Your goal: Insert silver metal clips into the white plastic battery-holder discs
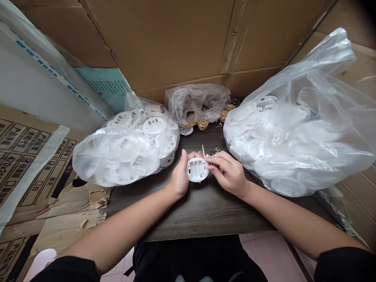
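My left hand cradles a round white plastic battery holder from below, with its thumb up at the far edge. The holder's ribbed cell compartments face up. My right hand pinches the holder's right edge between thumb and fingers; anything small in those fingertips is hidden. A thin wooden stick rises just behind the holder. Directly behind my hands lies a small heap of silvery metal parts, partly hidden by my fingers.
A dark wood-grain table carries large clear plastic bags of white discs on the left and right. Gold wire coils and a crumpled clear bag stand at the back. Cardboard surrounds the table.
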Demonstrator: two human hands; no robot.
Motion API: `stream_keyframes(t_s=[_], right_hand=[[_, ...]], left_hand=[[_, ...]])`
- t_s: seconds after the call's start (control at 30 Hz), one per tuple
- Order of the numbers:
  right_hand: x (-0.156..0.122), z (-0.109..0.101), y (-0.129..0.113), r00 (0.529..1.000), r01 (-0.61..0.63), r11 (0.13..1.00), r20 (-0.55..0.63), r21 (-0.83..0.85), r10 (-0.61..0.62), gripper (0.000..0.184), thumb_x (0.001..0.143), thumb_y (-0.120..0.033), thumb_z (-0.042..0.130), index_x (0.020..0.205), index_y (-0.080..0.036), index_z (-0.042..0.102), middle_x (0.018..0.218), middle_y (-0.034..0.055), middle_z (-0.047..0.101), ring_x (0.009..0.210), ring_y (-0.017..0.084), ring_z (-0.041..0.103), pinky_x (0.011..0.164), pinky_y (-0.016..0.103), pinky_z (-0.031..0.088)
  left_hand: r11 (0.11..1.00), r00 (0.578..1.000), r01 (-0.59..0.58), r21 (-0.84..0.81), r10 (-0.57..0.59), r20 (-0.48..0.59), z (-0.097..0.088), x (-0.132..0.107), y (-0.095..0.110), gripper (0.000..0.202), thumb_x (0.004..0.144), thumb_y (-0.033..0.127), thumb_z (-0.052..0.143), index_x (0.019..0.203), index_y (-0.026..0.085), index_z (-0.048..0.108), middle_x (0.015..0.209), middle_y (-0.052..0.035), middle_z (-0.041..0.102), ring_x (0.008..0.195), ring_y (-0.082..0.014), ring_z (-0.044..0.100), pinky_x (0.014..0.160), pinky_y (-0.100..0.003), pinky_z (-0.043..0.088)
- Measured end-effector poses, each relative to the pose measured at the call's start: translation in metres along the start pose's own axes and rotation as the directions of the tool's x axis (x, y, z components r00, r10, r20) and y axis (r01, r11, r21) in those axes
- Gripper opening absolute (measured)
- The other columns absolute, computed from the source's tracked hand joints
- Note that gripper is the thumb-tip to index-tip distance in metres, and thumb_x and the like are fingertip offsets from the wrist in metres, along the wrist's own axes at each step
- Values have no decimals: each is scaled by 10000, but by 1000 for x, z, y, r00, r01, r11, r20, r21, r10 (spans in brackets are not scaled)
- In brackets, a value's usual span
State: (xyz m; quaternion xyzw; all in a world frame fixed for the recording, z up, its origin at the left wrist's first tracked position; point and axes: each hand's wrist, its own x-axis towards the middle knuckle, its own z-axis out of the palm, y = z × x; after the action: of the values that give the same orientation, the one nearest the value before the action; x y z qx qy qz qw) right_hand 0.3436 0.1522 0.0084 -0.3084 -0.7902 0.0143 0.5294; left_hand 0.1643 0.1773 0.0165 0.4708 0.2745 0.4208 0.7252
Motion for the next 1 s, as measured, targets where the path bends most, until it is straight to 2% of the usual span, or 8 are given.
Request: stream_keyframes(t_s=[0.17,0.27,0.33,0.47,0.6,0.8,0.9,1.0], right_hand=[[-6,5,1,998,-29,995,-47,91,33,213,890,-42,710,1072,-146,670,918,77,686,830,146,638,727,288,549],[-7,3,1,996,-67,993,-43,96,71,205,893,-37,701,1054,-160,671,937,76,676,856,150,647,747,301,558],[-7,1,1,996,-84,992,-35,91,88,204,897,-38,696,1053,-168,671,940,75,674,859,151,647,747,306,560],[-7,-1,4,994,-102,993,-37,63,104,169,915,-64,682,1038,-179,674,931,74,671,847,158,648,720,311,560],[-7,-3,4,992,-120,991,-18,52,121,163,925,-72,670,1049,-178,678,946,79,669,847,159,646,710,313,561],[-5,-5,4,996,-93,994,16,51,92,196,902,-44,682,1055,-165,669,959,82,666,863,156,645,727,309,568],[-5,-7,5,996,-91,995,28,35,90,182,911,-49,669,1050,-168,665,950,81,670,856,157,650,714,305,570],[-6,-7,5,993,-107,993,48,52,105,183,923,-58,653,1067,-170,664,941,83,674,845,160,646,699,308,568]], left_hand=[[985,987,47,-168,-20,162,-12,-3,-6,616,936,729,460,1007,131,590,750,-71,675,563,-233,694,305,-214,388],[972,970,50,-232,8,243,-16,-5,-10,521,949,613,450,1077,123,576,744,-80,677,555,-237,690,305,-211,397],[969,966,49,-243,16,257,-18,-5,-12,480,938,570,452,1097,130,560,747,-83,679,571,-243,693,330,-236,444],[978,976,44,-203,1,218,-18,-6,-12,427,939,539,443,1108,157,530,785,-82,688,635,-259,712,458,-335,567],[984,989,26,-176,1,149,-16,-7,-9,448,947,572,456,1115,165,541,871,-90,692,678,-257,717,521,-367,594],[995,998,-63,-71,63,1,-11,-8,-5,527,974,633,474,1079,134,606,853,-79,639,674,-170,617,492,-263,537],[993,995,-101,-61,100,-13,-11,-8,-7,527,973,648,495,1106,145,584,861,-70,628,662,-152,596,460,-229,490],[985,985,-172,-5,172,1,-12,-10,-10,481,999,612,492,1168,167,561,925,-75,635,711,-156,615,488,-229,502]])
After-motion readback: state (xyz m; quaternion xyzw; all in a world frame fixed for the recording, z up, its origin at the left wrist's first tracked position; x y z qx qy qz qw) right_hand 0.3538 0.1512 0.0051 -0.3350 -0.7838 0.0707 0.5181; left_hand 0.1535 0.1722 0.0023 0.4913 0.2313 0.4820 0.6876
